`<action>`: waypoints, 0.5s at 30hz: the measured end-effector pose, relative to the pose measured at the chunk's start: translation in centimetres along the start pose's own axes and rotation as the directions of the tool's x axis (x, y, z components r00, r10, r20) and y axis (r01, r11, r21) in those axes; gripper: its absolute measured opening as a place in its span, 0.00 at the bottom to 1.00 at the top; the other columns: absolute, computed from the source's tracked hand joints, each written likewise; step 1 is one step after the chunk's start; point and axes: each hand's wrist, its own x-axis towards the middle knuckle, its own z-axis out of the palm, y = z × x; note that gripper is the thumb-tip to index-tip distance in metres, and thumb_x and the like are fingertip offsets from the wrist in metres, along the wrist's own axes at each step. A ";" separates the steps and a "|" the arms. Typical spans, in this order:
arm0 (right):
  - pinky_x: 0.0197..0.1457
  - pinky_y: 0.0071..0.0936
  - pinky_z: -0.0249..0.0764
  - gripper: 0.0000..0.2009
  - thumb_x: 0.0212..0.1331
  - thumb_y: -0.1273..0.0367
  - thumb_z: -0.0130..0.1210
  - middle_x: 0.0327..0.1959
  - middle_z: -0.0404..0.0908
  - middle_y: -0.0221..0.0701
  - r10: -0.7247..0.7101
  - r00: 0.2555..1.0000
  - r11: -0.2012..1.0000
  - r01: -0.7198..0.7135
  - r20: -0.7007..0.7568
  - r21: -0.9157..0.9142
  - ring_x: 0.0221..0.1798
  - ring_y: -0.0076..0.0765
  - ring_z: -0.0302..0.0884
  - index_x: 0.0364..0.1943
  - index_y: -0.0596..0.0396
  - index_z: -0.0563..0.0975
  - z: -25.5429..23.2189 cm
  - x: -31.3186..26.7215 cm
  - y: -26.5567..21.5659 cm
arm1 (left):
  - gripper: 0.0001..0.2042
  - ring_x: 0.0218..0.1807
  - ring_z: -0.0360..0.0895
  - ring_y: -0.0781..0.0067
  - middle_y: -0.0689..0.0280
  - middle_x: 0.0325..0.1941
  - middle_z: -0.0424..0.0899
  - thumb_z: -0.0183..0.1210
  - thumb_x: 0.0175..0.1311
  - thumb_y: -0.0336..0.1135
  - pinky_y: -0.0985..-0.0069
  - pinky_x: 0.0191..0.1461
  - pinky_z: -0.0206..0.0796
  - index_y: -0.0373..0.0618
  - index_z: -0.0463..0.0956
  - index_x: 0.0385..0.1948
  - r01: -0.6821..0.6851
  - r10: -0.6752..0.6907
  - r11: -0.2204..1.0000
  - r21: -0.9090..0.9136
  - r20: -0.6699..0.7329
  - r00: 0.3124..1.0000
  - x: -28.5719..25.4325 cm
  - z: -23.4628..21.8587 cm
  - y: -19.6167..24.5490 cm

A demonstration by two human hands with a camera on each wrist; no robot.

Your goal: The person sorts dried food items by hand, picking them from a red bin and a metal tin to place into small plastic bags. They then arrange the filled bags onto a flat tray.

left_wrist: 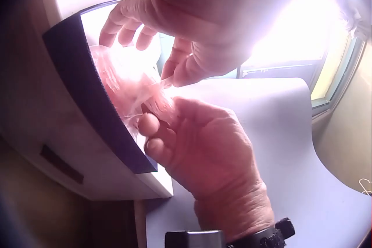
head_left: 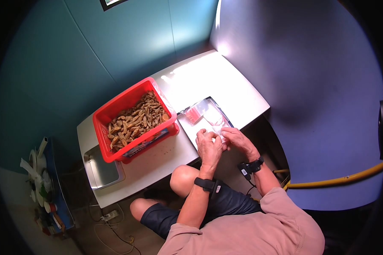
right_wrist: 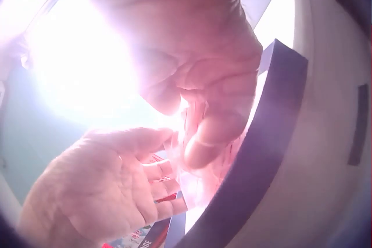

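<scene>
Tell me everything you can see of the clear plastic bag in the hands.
The clear plastic bag is thin, glossy and crinkled, with a pinkish tint. It lies over a dark-edged tray at the table's near edge, right of the red crate. The left hand and right hand pinch its near end. Contents cannot be told.

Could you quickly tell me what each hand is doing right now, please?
Left hand: pinching the clear plastic bag.
Right hand: fingers pinching the same bag.

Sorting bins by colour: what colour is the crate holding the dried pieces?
Red; the crate shows best in the head view.
</scene>
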 end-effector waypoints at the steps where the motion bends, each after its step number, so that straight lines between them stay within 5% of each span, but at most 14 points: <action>1: 0.23 0.21 0.69 0.12 0.63 0.64 0.47 0.21 0.74 0.27 -0.048 0.999 0.994 0.046 -0.012 -0.096 0.23 0.20 0.75 0.35 0.61 0.73 -0.7 0.2 1.0 | 0.08 0.57 0.70 0.49 0.47 0.53 0.72 0.61 0.53 0.35 0.61 0.61 0.63 0.40 0.81 0.29 0.047 -0.046 0.997 -0.059 0.021 0.999 0.1 0.0 0.0; 5: 0.24 0.20 0.70 0.13 0.62 0.63 0.49 0.22 0.76 0.29 -0.069 0.988 0.938 0.018 -0.135 -0.347 0.24 0.20 0.76 0.37 0.61 0.75 -0.5 -1.2 -0.2 | 0.10 0.59 0.70 0.46 0.44 0.59 0.69 0.58 0.55 0.38 0.60 0.62 0.62 0.43 0.82 0.31 0.146 -0.133 0.977 -0.152 0.096 0.986 0.2 0.2 -0.4; 7: 0.25 0.20 0.70 0.14 0.60 0.62 0.52 0.22 0.78 0.30 -0.384 0.897 0.713 0.140 -0.216 -0.688 0.23 0.20 0.76 0.38 0.62 0.76 -0.3 -1.6 0.0 | 0.10 0.62 0.68 0.46 0.44 0.57 0.70 0.59 0.54 0.38 0.61 0.64 0.61 0.42 0.82 0.30 0.185 -0.167 0.963 -0.197 0.102 0.981 0.3 0.0 -0.1; 11: 0.23 0.19 0.70 0.13 0.58 0.63 0.56 0.21 0.78 0.29 -0.322 0.913 0.767 0.097 -0.251 -0.634 0.21 0.20 0.76 0.36 0.62 0.77 -0.5 -1.8 0.7 | 0.10 0.61 0.69 0.50 0.46 0.51 0.75 0.59 0.54 0.37 0.62 0.64 0.61 0.39 0.81 0.28 0.248 -0.223 0.931 -0.267 0.122 0.967 0.4 -0.4 0.2; 13: 0.21 0.18 0.69 0.09 0.57 0.68 0.58 0.20 0.79 0.28 -0.108 0.956 0.968 0.039 -0.272 -0.246 0.19 0.20 0.75 0.34 0.61 0.77 0.0 -2.1 0.6 | 0.10 0.56 0.73 0.53 0.48 0.47 0.78 0.59 0.54 0.36 0.64 0.60 0.63 0.38 0.80 0.28 0.216 -0.194 0.944 -0.251 0.109 0.975 0.5 0.2 -0.6; 15: 0.19 0.17 0.69 0.08 0.57 0.70 0.58 0.20 0.78 0.28 -0.089 0.958 0.977 0.031 -0.272 -0.209 0.18 0.19 0.74 0.34 0.61 0.77 0.7 -2.0 0.8 | 0.10 0.52 0.76 0.57 0.50 0.43 0.80 0.59 0.54 0.36 0.65 0.56 0.66 0.37 0.80 0.28 0.185 -0.165 0.954 -0.235 0.100 0.981 0.4 0.5 -0.9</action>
